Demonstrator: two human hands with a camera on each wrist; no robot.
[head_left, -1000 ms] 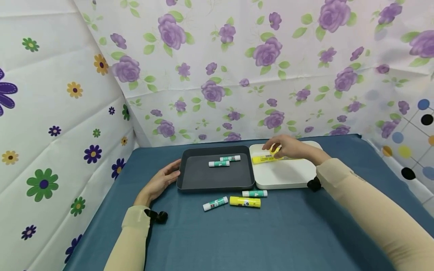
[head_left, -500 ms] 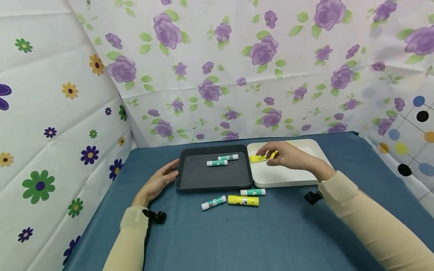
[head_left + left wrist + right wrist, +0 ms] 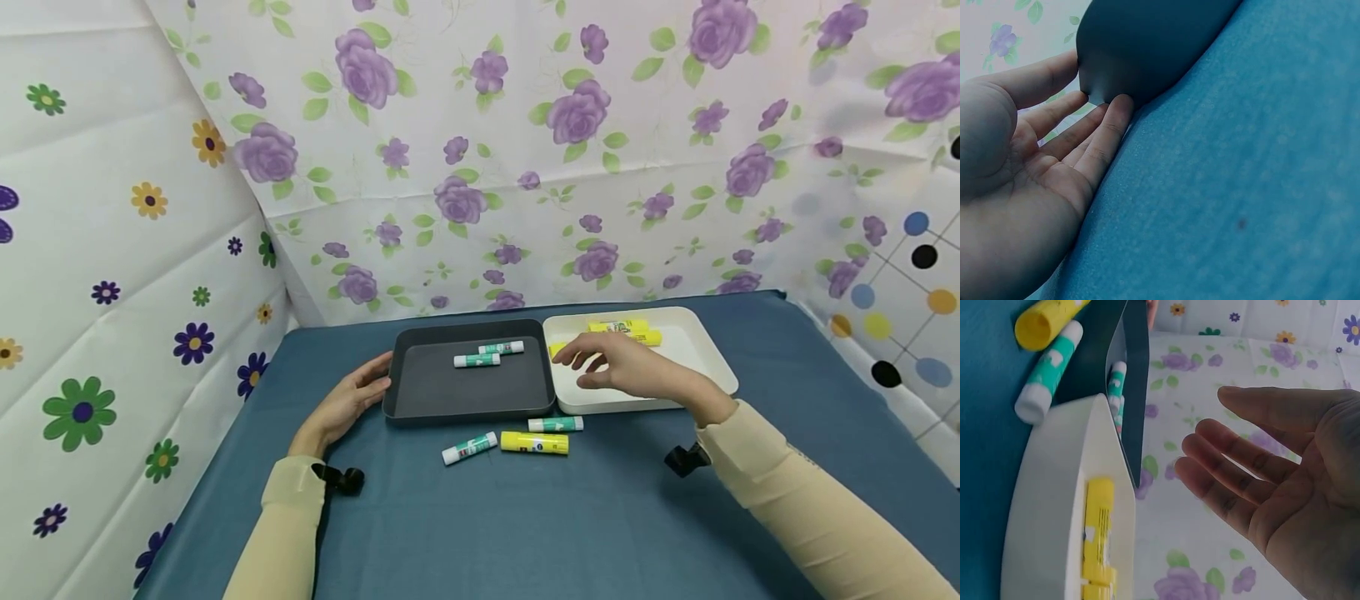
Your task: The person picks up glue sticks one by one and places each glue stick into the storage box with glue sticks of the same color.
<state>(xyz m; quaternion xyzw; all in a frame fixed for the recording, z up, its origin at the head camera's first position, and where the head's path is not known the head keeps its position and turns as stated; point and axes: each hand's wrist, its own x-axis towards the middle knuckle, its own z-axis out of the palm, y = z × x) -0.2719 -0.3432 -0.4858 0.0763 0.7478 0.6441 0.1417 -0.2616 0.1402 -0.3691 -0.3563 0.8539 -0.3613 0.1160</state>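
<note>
My left hand (image 3: 351, 403) rests its fingertips against the left side of the dark grey tray (image 3: 397, 392); in the left wrist view its straight fingers touch the tray's outer corner. Two green-and-white glue sticks (image 3: 477, 360) lie inside that tray. Over the white tray (image 3: 693, 371) hovers my right hand (image 3: 626, 364), fingers loosely bent and holding nothing. Yellow glue sticks (image 3: 618, 327) lie in the white tray, one partly hidden behind the hand. The right wrist view shows the hand (image 3: 1272, 481) apart from the yellow sticks (image 3: 1099, 525).
In front of the trays, on the blue cloth (image 3: 480, 533), lie a yellow glue stick (image 3: 534, 442), a green-and-white one (image 3: 469, 448) and another (image 3: 556, 424) close to the trays' front edges. A floral curtain (image 3: 420, 167) hangs behind.
My right hand has drawn back from the yellow glue sticks toward the front left of the white tray, uncovering them. The left hand stays at the dark tray.
</note>
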